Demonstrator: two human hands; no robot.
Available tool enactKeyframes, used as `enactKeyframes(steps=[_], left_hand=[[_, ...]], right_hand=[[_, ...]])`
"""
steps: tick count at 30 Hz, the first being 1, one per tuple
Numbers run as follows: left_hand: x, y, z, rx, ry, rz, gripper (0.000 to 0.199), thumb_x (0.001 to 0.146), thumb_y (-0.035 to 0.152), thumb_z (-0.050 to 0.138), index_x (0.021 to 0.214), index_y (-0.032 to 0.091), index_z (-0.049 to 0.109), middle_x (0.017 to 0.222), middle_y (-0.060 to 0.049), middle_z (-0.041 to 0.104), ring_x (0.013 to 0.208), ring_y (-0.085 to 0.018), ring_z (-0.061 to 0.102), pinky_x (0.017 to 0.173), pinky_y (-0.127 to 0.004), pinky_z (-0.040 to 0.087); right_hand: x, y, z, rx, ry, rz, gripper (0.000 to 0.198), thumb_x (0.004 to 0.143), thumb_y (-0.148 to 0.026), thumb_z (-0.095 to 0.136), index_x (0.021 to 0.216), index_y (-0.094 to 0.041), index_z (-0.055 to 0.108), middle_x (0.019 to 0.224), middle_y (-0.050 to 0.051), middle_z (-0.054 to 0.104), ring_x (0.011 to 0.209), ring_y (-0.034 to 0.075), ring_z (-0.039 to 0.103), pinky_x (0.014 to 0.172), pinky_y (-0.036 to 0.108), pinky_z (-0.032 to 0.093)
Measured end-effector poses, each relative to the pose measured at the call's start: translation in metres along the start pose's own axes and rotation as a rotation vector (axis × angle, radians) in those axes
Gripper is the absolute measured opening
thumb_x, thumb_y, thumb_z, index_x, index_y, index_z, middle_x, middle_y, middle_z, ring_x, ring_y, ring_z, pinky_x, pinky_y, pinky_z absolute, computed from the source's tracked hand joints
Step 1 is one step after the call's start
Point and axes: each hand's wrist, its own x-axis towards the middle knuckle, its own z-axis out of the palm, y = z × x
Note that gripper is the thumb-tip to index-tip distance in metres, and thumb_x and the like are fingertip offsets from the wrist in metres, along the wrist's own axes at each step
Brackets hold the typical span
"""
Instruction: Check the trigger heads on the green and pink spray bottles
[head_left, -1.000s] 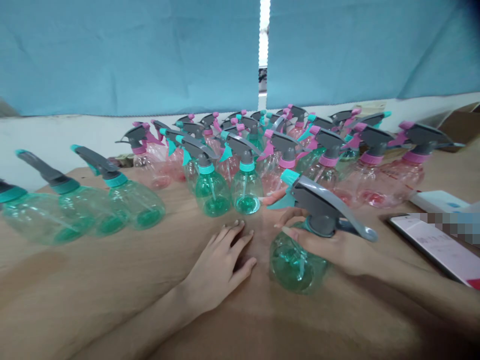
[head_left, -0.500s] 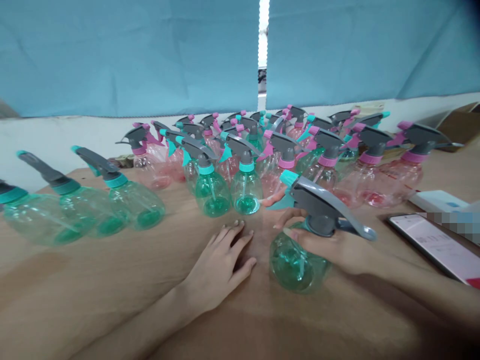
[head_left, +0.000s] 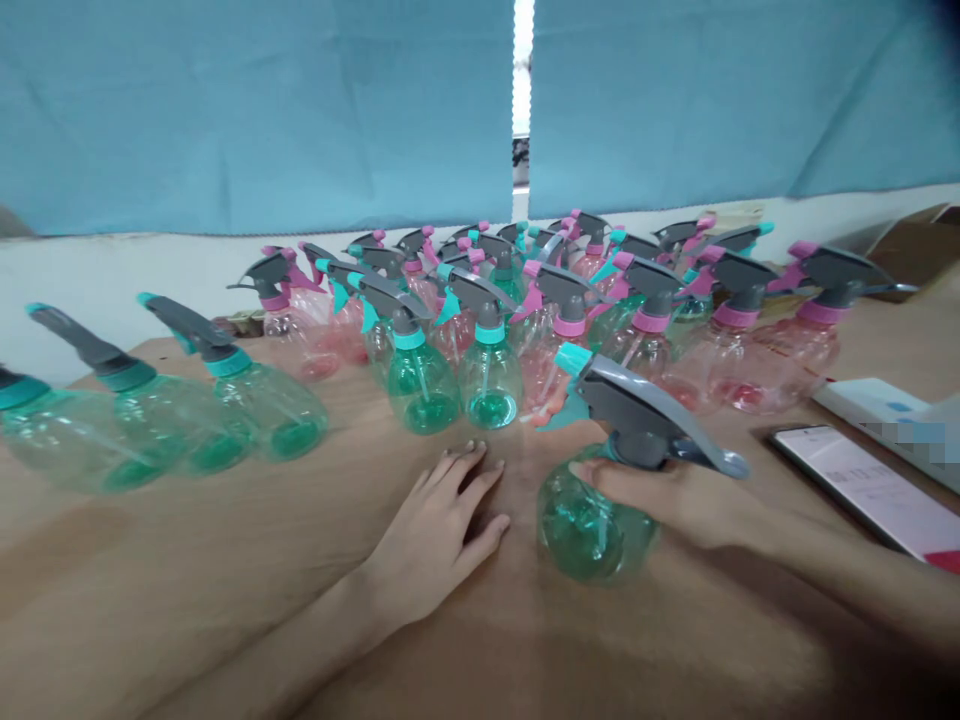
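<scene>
- Up close, the right hand wraps around the neck of a clear green plastic spray bottle with a grey trigger head, fingers curled under the collar; the bottle stands on the brown wooden table, tilted slightly toward the person.
- Just beside it, the left hand lies palm down on the tabletop, fingers spread and flat, gripping nothing and not touching the bottle.
- Directly behind the hands, two upright green spray bottles with teal collars stand side by side, nearest the teal nozzle of the held bottle.
- Farther back, a crowd of pink and green spray bottles fills the table.
- At left, three green spray bottles stand in a row.
- To the right, a smartphone with a lit screen lies flat.
</scene>
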Motion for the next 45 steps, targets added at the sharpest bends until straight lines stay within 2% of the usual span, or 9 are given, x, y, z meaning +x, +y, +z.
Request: enactKeyframes(steps=[5, 11, 18, 23, 27, 33, 38, 41, 45], left_hand=[[0.0, 0.0, 0.001, -0.012, 0.024, 0.01, 0.044, 0.094, 0.037, 0.046, 0.134, 0.019, 0.043, 0.141, -0.011, 0.041, 0.128, -0.028, 0.037, 0.103, -0.047, 0.032], [0.0, -0.001, 0.002, -0.005, 0.016, 0.003, 0.044, 0.094, 0.037, 0.046, 0.134, 0.019, 0.043, 0.141, -0.011, 0.04, 0.128, -0.028, 0.037, 0.103, -0.046, 0.033], [0.0, -0.002, 0.002, -0.003, 0.02, 0.01, 0.045, 0.094, 0.037, 0.046, 0.134, 0.017, 0.042, 0.141, -0.012, 0.04, 0.128, -0.028, 0.036, 0.104, -0.045, 0.032], [0.001, -0.001, 0.001, 0.003, -0.008, 0.004, 0.045, 0.095, 0.037, 0.046, 0.134, 0.016, 0.043, 0.141, -0.012, 0.04, 0.128, -0.028, 0.036, 0.103, -0.046, 0.033], [0.001, -0.001, 0.003, 0.011, 0.011, 0.015, 0.044, 0.095, 0.037, 0.045, 0.134, 0.017, 0.043, 0.141, -0.012, 0.04, 0.128, -0.028, 0.036, 0.103, -0.046, 0.033], [-0.001, -0.003, 0.004, 0.015, 0.032, 0.024, 0.044, 0.095, 0.037, 0.045, 0.134, 0.017, 0.042, 0.141, -0.011, 0.04, 0.128, -0.028, 0.036, 0.103, -0.045, 0.033], [-0.001, -0.002, 0.004, 0.025, 0.016, 0.016, 0.045, 0.095, 0.037, 0.045, 0.134, 0.016, 0.043, 0.141, -0.012, 0.04, 0.128, -0.029, 0.036, 0.103, -0.046, 0.033], [-0.001, -0.002, 0.004, 0.025, 0.022, 0.016, 0.044, 0.095, 0.037, 0.045, 0.134, 0.017, 0.043, 0.142, -0.011, 0.039, 0.128, -0.028, 0.035, 0.103, -0.046, 0.032], [-0.001, -0.003, 0.005, 0.019, 0.027, 0.02, 0.045, 0.095, 0.038, 0.044, 0.135, 0.018, 0.041, 0.142, -0.012, 0.038, 0.129, -0.029, 0.035, 0.103, -0.047, 0.032]], right_hand=[[0.0, -0.003, 0.0, 0.078, -0.018, 0.021, 0.011, 0.058, -0.015, 0.05, 0.053, -0.024, 0.046, 0.05, -0.005, 0.044, 0.043, 0.009, 0.04, 0.039, 0.021, 0.041], [0.0, 0.0, 0.001, 0.067, -0.04, 0.011, 0.011, 0.058, -0.014, 0.048, 0.061, -0.024, 0.051, 0.054, -0.005, 0.048, 0.046, 0.011, 0.044, 0.042, 0.022, 0.041], [-0.001, -0.004, -0.001, 0.098, 0.01, -0.002, 0.016, 0.056, -0.011, 0.048, 0.062, -0.025, 0.048, 0.052, -0.006, 0.043, 0.044, 0.01, 0.036, 0.038, 0.022, 0.034], [0.001, -0.002, 0.001, 0.071, -0.024, 0.0, 0.013, 0.059, -0.014, 0.048, 0.051, -0.024, 0.044, 0.05, -0.005, 0.039, 0.042, 0.01, 0.036, 0.037, 0.022, 0.034], [0.003, 0.0, 0.006, 0.022, 0.0, 0.034, 0.011, 0.068, -0.023, 0.048, 0.062, -0.024, 0.058, 0.056, -0.002, 0.052, 0.043, 0.012, 0.044, 0.045, 0.028, 0.044], [0.004, 0.006, 0.009, 0.104, -0.076, -0.073, 0.022, 0.074, -0.022, 0.045, 0.076, -0.025, 0.067, 0.074, 0.002, 0.065, 0.066, 0.019, 0.062, 0.07, 0.038, 0.053], [0.004, 0.01, 0.01, 0.128, -0.066, -0.129, 0.023, 0.077, -0.021, 0.046, 0.078, -0.027, 0.068, 0.091, 0.002, 0.068, 0.082, 0.02, 0.065, 0.073, 0.036, 0.055], [0.004, 0.011, 0.011, 0.123, -0.06, -0.146, 0.022, 0.079, -0.021, 0.046, 0.078, -0.027, 0.068, 0.09, 0.001, 0.07, 0.084, 0.02, 0.066, 0.078, 0.036, 0.055], [0.004, 0.012, 0.013, 0.088, -0.034, -0.14, 0.021, 0.08, -0.022, 0.048, 0.074, -0.027, 0.067, 0.092, 0.001, 0.071, 0.087, 0.022, 0.067, 0.076, 0.037, 0.057]])
